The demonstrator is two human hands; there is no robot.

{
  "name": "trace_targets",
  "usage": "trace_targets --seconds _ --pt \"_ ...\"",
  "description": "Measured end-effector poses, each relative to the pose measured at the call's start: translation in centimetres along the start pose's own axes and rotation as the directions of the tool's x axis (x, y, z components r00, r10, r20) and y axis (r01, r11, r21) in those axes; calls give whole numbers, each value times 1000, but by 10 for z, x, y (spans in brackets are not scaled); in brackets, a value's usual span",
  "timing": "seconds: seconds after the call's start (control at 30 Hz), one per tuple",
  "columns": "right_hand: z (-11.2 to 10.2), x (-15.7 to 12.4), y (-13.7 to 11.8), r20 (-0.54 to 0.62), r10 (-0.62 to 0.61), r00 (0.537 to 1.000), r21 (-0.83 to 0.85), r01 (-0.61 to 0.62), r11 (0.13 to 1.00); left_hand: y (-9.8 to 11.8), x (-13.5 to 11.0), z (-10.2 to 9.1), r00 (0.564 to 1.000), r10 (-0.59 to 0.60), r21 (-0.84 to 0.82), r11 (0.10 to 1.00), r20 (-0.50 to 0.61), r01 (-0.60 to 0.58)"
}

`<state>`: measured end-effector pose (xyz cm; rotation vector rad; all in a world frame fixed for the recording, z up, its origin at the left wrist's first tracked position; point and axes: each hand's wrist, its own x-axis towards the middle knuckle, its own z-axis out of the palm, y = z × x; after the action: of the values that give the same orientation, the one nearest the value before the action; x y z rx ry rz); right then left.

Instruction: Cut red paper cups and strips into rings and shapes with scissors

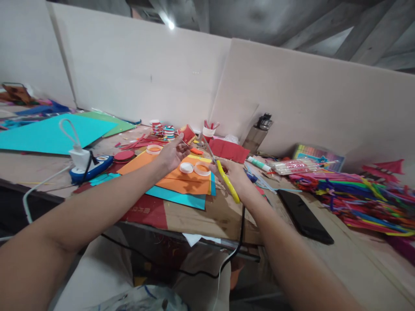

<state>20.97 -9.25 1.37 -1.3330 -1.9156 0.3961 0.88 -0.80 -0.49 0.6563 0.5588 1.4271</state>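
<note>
Scissors [228, 181], yellow-handled and steel-bladed, sat gripped in the right hand [232, 172] near a red printed paper cup [186, 134] held up by the left hand [174, 153], which a blade slip risked cutting.

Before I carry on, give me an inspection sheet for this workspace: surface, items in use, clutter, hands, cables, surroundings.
Surface: cardboard-covered table; orange sheets overlap a turquoise sheet near the front edge.
Job's things: red cup-like piece and yellow-handled scissors, both held above the table; white ring on the orange.
Clutter: coloured craft stems heaped at right, dark phone, glue stick.
Hands: left hand grips the red piece; right hand grips the scissors, blades pointing away from the body.
Cables: black cable hangs over the front edge; white cable at left.
Surroundings: pale panels behind the table.
</note>
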Motion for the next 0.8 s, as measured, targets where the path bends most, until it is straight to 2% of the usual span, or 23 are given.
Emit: trace_targets --seconds 0.1,0.27,0.43,0.8 --pt "-1 -2 -3 82 16 996 -105 -7 994 -2 -3 4 1000 9 24 1000 0 -9" --pt "0 -3 -4 133 11 991 -188 14 982 -6 -8 10 999 32 82 996 20 -34" --pt "1 -2 -2 151 42 988 -191 -13 982 -11 -9 9 994 40 116 992 104 -52" --pt "0 -4 -8 135 45 990 -165 -22 986 -9 -10 6 988 47 127 990 145 -66"
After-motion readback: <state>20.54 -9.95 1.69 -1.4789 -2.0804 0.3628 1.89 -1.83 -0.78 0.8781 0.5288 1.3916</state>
